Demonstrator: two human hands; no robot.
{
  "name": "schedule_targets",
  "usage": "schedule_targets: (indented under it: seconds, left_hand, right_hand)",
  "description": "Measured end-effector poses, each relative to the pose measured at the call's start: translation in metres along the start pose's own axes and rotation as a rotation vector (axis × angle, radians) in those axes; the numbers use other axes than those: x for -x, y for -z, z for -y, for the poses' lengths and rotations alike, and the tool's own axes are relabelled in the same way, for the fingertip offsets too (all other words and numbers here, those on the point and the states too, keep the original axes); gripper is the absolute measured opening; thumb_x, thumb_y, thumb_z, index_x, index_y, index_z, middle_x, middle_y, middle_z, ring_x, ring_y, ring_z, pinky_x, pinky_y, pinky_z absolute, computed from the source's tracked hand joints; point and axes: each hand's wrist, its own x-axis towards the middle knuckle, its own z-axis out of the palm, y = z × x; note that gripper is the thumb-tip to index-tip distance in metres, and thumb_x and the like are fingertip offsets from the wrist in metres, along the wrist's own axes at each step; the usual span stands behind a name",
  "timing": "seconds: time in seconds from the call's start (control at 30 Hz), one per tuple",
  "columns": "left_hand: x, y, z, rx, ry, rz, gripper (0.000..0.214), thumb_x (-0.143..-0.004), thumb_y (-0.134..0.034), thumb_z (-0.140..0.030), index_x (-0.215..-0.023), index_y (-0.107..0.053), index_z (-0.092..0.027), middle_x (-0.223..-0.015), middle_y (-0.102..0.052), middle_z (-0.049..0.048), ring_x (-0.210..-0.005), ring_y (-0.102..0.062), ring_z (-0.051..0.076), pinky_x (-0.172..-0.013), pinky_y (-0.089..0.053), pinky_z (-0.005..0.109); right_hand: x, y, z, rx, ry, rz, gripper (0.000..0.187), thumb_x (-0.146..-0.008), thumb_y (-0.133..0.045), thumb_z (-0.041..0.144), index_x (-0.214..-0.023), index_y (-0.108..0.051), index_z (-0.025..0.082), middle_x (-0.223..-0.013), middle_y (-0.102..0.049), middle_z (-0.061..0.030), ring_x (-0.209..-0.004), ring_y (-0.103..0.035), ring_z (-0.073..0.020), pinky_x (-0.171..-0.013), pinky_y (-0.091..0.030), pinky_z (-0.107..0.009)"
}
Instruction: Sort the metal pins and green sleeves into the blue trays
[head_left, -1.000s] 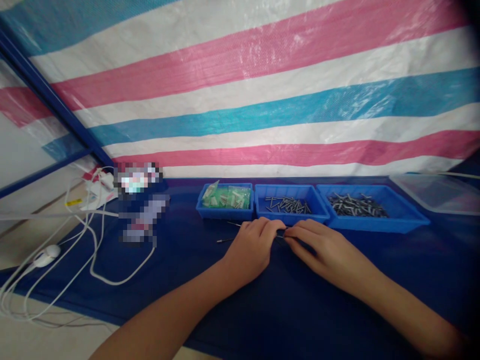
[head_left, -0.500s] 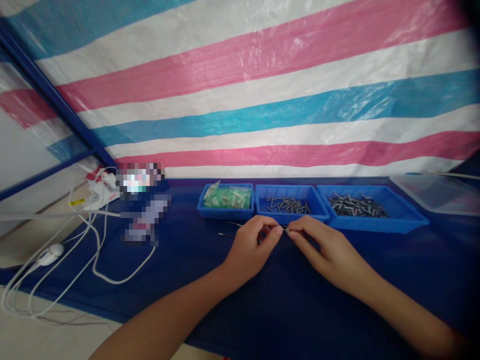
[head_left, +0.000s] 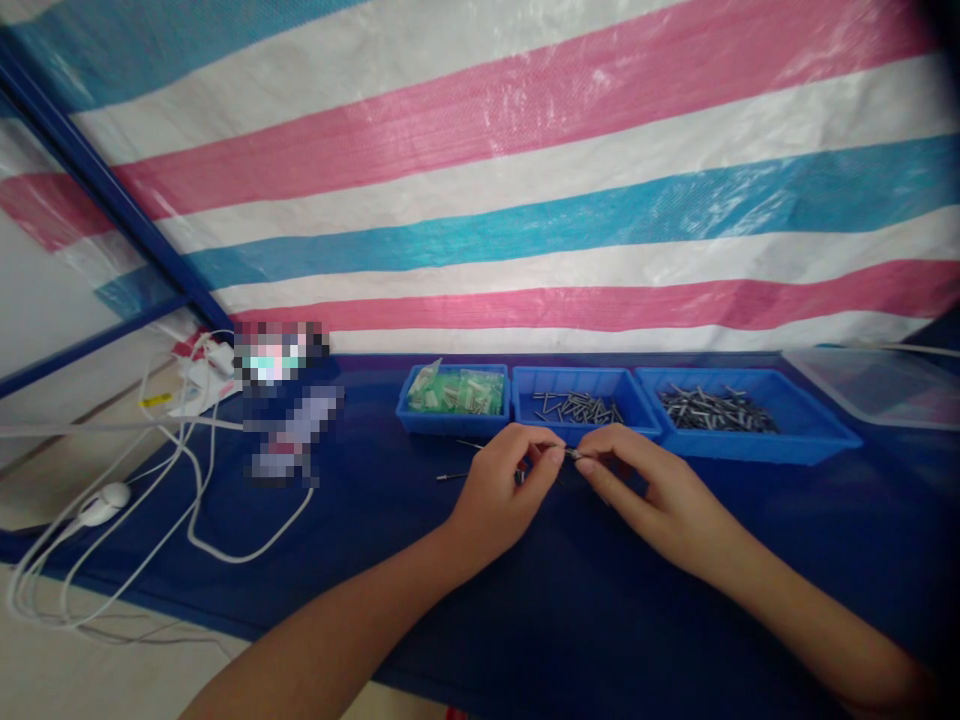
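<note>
Both your hands meet above the dark blue bench [head_left: 360, 500], a little in front of the middle bin. Your left hand [head_left: 506, 490] has the thumb and the index finger closed on one end of a small metal part [head_left: 572, 454]. Your right hand [head_left: 649, 490] pinches the same part from the other side, also with the thumb and the fingertips, so the part is between your two hands, near the bins. It is too small to tell its exact shape.

To the left of your left hand, two thin metal rods [head_left: 451, 477] show their ends; I cannot tell if they lie on the bench or if your left hand keeps them. Something small and dark is visible inside the curl of this hand, but it is not clear.

Behind your hands, three blue plastic bins stand in a row. The left bin [head_left: 450, 424] contains green-tinted plastic packets [head_left: 469, 393], the middle bin [head_left: 577, 379] contains loose metal pins [head_left: 585, 408], and the right bin [head_left: 814, 425] has a bigger heap of darker metal pins [head_left: 716, 410]. At the far right there is a clear plastic tray [head_left: 870, 385].

On the left side, white cables [head_left: 247, 558] make loops over the bench edge, and a striped plastic sheet [head_left: 525, 230] hangs behind everything.
</note>
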Motion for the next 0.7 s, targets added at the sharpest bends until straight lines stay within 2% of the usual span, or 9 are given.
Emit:
schedule_targets:
  seconds: [0.1,0.27,0.33,0.4,0.5,0.6,0.7]
  left_hand:
    - [0.000,-0.001,0.004,-0.037,-0.010,0.032,0.014,-0.092,-0.050,-0.025,-0.095,-0.060,-0.016,-0.090,-0.063,0.0036,-0.082,-0.058,0.013,-0.076,-0.045,0.025]
    - [0.001,-0.004,0.008,-0.125,-0.076,0.181,0.018,-0.094,-0.048,-0.026,-0.097,-0.061,-0.015,-0.095,-0.064,0.0060,-0.090,-0.059,0.017,-0.083,-0.045,0.028]
    - [0.002,-0.004,0.008,-0.182,-0.079,0.216,0.020,-0.093,-0.049,-0.026,-0.104,-0.060,-0.014,-0.098,-0.065,0.0066,-0.093,-0.058,0.018,-0.084,-0.044,0.030]
    - [0.003,-0.004,0.007,-0.236,-0.091,0.240,0.020,-0.092,-0.051,-0.025,-0.106,-0.060,-0.015,-0.098,-0.065,0.0063,-0.093,-0.058,0.018,-0.085,-0.044,0.031]
    - [0.003,-0.004,0.007,-0.277,-0.160,0.241,0.017,-0.093,-0.048,-0.023,-0.098,-0.063,-0.016,-0.095,-0.067,0.0045,-0.091,-0.058,0.017,-0.085,-0.042,0.031]
    - [0.003,-0.003,0.009,-0.353,-0.187,0.198,0.017,-0.092,-0.049,-0.023,-0.095,-0.065,-0.018,-0.095,-0.068,0.0028,-0.090,-0.057,0.017,-0.084,-0.041,0.031]
    - [-0.002,0.006,0.012,-0.506,-0.155,0.207,0.016,-0.090,-0.051,-0.023,-0.096,-0.066,-0.020,-0.098,-0.067,0.0029,-0.091,-0.056,0.019,-0.082,-0.042,0.033]
  right_hand:
    - [0.000,0.003,-0.001,0.005,0.014,-0.076,0.009,-0.090,-0.053,0.029,-0.094,-0.058,0.022,-0.082,-0.060,-0.0033,-0.072,-0.056,-0.0164,-0.065,-0.046,-0.030]
    - [0.000,0.011,0.003,0.109,0.100,-0.101,0.007,-0.089,-0.054,0.027,-0.086,-0.058,0.022,-0.085,-0.061,-0.0043,-0.079,-0.057,-0.0181,-0.071,-0.045,-0.032]
    - [-0.001,0.020,-0.001,0.172,0.066,-0.191,0.008,-0.088,-0.055,0.029,-0.085,-0.058,0.022,-0.083,-0.061,-0.0035,-0.075,-0.057,-0.0181,-0.070,-0.044,-0.032]
    - [-0.002,0.033,-0.013,0.235,-0.014,-0.318,0.011,-0.088,-0.055,0.033,-0.086,-0.060,0.023,-0.081,-0.062,-0.0034,-0.071,-0.056,-0.0186,-0.066,-0.043,-0.032]
    - [-0.004,0.055,-0.041,0.346,-0.150,-0.446,0.017,-0.088,-0.052,0.038,-0.088,-0.061,0.024,-0.081,-0.064,-0.0062,-0.068,-0.055,-0.0214,-0.062,-0.040,-0.034]
    - [-0.006,0.070,-0.068,0.613,-0.200,-0.421,0.023,-0.089,-0.049,0.041,-0.090,-0.063,0.023,-0.080,-0.064,-0.0106,-0.070,-0.057,-0.0276,-0.064,-0.038,-0.040]
    - [-0.008,0.070,-0.075,0.733,-0.180,-0.428,0.024,-0.088,-0.051,0.038,-0.094,-0.064,0.019,-0.085,-0.066,-0.0131,-0.079,-0.059,-0.0317,-0.072,-0.039,-0.044]
